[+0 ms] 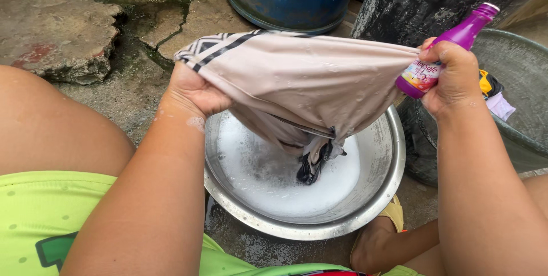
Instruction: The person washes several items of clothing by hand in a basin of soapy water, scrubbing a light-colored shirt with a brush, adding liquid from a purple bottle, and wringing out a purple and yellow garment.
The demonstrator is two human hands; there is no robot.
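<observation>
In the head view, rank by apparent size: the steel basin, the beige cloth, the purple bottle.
1. Steel basin, though partly covered by the cloth.
2. Beige cloth, close to the basin in spread; it hangs nearer the camera, so this order is unsure.
3. Purple bottle, clearly smallest, in the right hand.

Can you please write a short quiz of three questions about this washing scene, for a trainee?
1. True or false: the right hand holds a purple bottle.
2. What fills the metal basin? A) foamy water B) sand C) rice
3. Which hand grips the striped edge of the beige cloth?

Key: 1 true; 2 A; 3 the left hand.
</observation>
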